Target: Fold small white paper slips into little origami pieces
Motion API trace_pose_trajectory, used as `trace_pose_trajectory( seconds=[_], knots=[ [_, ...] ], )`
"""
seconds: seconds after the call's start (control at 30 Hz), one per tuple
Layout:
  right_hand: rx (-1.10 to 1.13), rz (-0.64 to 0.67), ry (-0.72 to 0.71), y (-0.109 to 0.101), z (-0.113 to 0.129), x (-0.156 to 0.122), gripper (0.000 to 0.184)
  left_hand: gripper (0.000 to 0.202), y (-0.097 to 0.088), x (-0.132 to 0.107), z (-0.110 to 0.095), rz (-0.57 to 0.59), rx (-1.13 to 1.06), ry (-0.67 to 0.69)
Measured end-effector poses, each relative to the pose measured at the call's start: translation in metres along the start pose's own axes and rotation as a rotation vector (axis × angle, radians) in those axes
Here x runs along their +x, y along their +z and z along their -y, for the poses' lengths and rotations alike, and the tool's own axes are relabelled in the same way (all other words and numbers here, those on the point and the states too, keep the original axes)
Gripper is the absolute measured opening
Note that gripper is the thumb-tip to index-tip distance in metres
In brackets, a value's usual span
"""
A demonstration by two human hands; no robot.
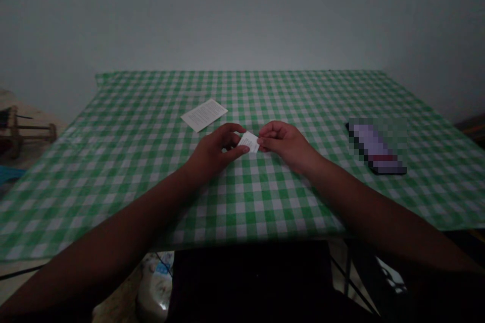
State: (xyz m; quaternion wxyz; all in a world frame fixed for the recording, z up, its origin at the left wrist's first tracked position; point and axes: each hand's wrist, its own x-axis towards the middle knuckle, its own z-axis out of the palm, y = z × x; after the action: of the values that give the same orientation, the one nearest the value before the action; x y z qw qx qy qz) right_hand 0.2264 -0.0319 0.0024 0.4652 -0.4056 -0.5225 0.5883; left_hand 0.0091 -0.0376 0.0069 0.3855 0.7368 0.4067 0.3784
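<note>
A small white piece of paper (pixel 250 141) with printed lines is held between my two hands, just over the checked tablecloth. My left hand (pixel 220 149) has its thumb on the paper's lower left edge, the index finger at the upper left corner. From the other side, my right hand (pixel 284 142) pinches the paper's right edge between thumb and fingers. Beyond my left hand, a larger printed sheet (pixel 204 114) lies flat on the cloth. Whether the small paper is folded I cannot tell.
The green and white checked tablecloth (pixel 242 212) covers a table against a pale wall (pixel 242 15). On the right lies a phone (pixel 375 146), its picture blurred out in blocks. A wooden frame-like piece of furniture (pixel 32 128) stands beyond the left edge.
</note>
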Motion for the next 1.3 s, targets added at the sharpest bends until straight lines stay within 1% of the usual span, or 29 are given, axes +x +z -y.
trace_pose_trajectory(
  seconds=[0.07, 0.17, 0.23, 0.37, 0.43, 0.53, 0.6, 0.63, 0.7, 0.77, 0.83, 0.9, 0.97, 1.03, 1.1, 1.2, 1.3],
  knots=[
    [0.016, -0.003, -0.011, 0.003, -0.002, -0.001, 0.024, 0.031, 0.001, 0.0, -0.001, 0.023, 0.012, -0.003],
    [0.06, -0.043, -0.018, 0.006, -0.003, -0.001, 0.027, 0.025, 0.003, 0.0, -0.002, 0.02, -0.037, -0.059],
    [0.073, -0.067, -0.023, 0.007, -0.003, -0.001, 0.028, 0.027, 0.003, 0.0, -0.002, 0.009, -0.082, -0.079],
    [-0.021, -0.049, -0.096, 0.006, -0.002, -0.001, 0.024, 0.032, 0.002, 0.001, -0.001, -0.038, -0.103, -0.033],
    [-0.145, -0.039, -0.178, 0.005, 0.001, -0.004, 0.021, 0.032, 0.001, 0.001, -0.002, -0.069, -0.1, -0.023],
    [-0.482, -0.012, -0.392, 0.004, 0.008, -0.011, 0.01, 0.031, -0.001, 0.002, -0.004, -0.072, -0.005, -0.003],
    [-0.73, 0.042, -0.571, 0.004, 0.013, -0.016, 0.006, 0.031, -0.001, 0.001, -0.006, -0.046, 0.108, 0.062],
    [-0.813, 0.071, -0.644, 0.005, 0.015, -0.018, 0.006, 0.029, 0.0, 0.0, -0.007, -0.031, 0.16, 0.102],
    [-0.909, 0.097, -0.738, 0.006, 0.017, -0.02, 0.007, 0.023, 0.001, -0.001, -0.01, -0.007, 0.214, 0.155],
    [-0.906, 0.091, -0.767, 0.007, 0.018, -0.021, 0.006, 0.019, 0.002, -0.002, -0.012, -0.022, 0.181, 0.142],
    [-0.822, 0.051, -0.753, 0.008, 0.017, -0.02, 0.002, 0.02, 0.002, -0.001, -0.013, -0.065, 0.098, 0.07],
    [-0.729, 0.007, -0.731, 0.008, 0.017, -0.02, 0.005, 0.022, 0.0, 0.0, -0.01, -0.113, -0.012, -0.018],
    [-0.689, -0.005, -0.726, 0.007, 0.015, -0.018, 0.009, 0.021, -0.001, 0.002, -0.006, -0.15, -0.142, -0.076],
    [-0.688, 0.013, -0.73, 0.007, 0.013, -0.017, 0.011, 0.02, -0.001, 0.003, -0.003, -0.174, -0.269, -0.088],
    [-0.691, 0.037, -0.739, 0.008, 0.01, -0.016, 0.011, 0.019, 0.0, 0.003, -0.002, -0.186, -0.344, -0.086],
    [-0.682, 0.049, -0.753, 0.009, 0.007, -0.015, 0.008, 0.018, 0.003, 0.001, -0.006, -0.208, -0.354, -0.083],
    [-0.679, 0.03, -0.734, 0.01, 0.007, -0.015, 0.006, 0.017, 0.004, -0.001, -0.012, -0.232, -0.327, -0.076]
  ],
)
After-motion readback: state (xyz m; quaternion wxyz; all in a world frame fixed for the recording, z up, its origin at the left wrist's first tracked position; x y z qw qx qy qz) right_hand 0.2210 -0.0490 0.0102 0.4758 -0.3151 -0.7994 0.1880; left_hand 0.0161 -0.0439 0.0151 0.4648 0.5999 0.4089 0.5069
